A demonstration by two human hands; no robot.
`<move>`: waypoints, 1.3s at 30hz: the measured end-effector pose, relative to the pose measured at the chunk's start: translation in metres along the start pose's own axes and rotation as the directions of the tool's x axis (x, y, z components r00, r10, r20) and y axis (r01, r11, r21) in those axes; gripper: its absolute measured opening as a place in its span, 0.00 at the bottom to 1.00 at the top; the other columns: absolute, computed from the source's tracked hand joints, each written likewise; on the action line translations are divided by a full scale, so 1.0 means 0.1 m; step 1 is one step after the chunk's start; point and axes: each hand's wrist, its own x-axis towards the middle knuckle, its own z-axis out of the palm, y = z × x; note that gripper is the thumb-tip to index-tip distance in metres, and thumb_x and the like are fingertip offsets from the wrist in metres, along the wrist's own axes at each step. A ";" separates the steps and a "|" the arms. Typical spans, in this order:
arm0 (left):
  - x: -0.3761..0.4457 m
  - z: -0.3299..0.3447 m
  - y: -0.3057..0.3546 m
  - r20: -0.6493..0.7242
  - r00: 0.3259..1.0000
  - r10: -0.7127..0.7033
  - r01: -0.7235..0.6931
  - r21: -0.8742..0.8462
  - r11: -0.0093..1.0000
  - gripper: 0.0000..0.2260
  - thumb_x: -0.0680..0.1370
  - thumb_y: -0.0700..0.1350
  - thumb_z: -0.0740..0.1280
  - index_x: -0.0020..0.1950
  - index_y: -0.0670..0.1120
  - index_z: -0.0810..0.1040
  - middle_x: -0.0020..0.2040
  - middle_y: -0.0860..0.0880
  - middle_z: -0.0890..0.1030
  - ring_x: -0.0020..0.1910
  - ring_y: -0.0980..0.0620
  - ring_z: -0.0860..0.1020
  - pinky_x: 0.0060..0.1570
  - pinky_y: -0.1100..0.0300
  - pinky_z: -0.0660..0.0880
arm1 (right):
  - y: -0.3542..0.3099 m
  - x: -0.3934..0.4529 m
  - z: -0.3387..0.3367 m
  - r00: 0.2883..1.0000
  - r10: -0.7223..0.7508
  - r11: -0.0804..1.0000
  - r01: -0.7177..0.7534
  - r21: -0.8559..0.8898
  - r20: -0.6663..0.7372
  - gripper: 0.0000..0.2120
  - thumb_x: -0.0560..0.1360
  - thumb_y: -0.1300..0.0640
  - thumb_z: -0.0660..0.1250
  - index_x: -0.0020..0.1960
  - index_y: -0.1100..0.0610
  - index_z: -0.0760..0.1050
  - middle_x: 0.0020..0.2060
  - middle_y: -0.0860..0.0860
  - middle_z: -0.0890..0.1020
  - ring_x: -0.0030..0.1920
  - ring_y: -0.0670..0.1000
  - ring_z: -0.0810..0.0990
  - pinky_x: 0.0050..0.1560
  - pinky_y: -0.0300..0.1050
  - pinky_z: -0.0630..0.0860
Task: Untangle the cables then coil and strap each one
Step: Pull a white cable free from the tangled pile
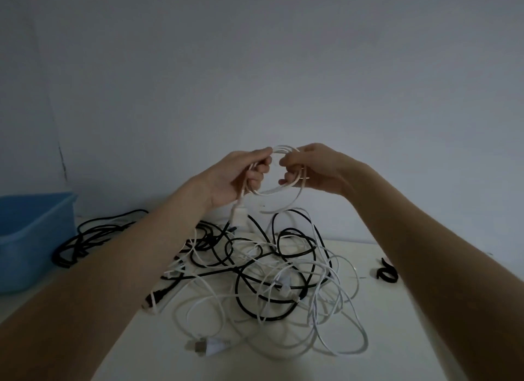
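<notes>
White coil [279, 169]: you hold it raised above the tabletop [397, 309], between your two hands, its ring roughly upright and facing you, with its long axis running left to right.
Loose ends: one white connector [237, 214] hangs straight down below your left hand; a free white strand curves down and left from under your right hand.
Left hand [241, 176]: your fingers [262, 167] are curled, with thumb and forefinger pinching the left side of the coil.
Right hand [312, 166]: your fingers are curled round the right side of the coil, gripping several loops together.
Tangle [272, 270]: thin white and thicker black cables lie in overlapping loops on the tabletop, below and nearer than your hands; a white plug [208, 346] lies at the near edge, pointing left.
Black cable bundle [93, 236]: loose loops at far left, just beside the blue plastic bin [31, 233].
Black strap [387, 271]: a small curled band on the right, apart from the tangle.
Surfaces: the tabletop is smooth and pale; the cables are round and glossy.
</notes>
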 end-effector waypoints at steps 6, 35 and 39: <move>0.00 0.15 -0.13 0.026 0.997 0.079 -0.079 -0.010 0.997 0.05 0.78 0.40 0.63 0.45 0.42 0.77 0.28 0.52 0.77 0.25 0.60 0.73 0.28 0.71 0.73 | -0.06 0.07 0.21 0.927 -0.010 0.944 0.133 0.301 -0.375 0.09 0.71 0.72 0.64 0.33 0.65 0.71 0.27 0.55 0.71 0.19 0.48 0.74 0.26 0.38 0.77; -0.07 0.21 0.13 0.135 0.987 0.083 -0.026 -0.376 0.926 0.19 0.83 0.48 0.51 0.70 0.38 0.63 0.63 0.50 0.78 0.41 0.52 0.83 0.25 0.71 0.75 | 0.47 0.05 0.18 0.999 0.041 0.977 -0.043 0.211 0.014 0.19 0.80 0.41 0.55 0.40 0.54 0.69 0.22 0.45 0.56 0.21 0.44 0.54 0.20 0.35 0.55; 0.06 0.03 0.22 -0.121 0.982 0.148 -0.188 -0.480 0.857 0.23 0.80 0.47 0.60 0.74 0.46 0.59 0.73 0.49 0.65 0.58 0.37 0.77 0.51 0.55 0.80 | 0.68 -0.06 0.03 0.993 0.089 0.995 -0.092 -0.035 -0.073 0.20 0.82 0.48 0.51 0.40 0.59 0.71 0.22 0.46 0.60 0.21 0.44 0.56 0.20 0.34 0.56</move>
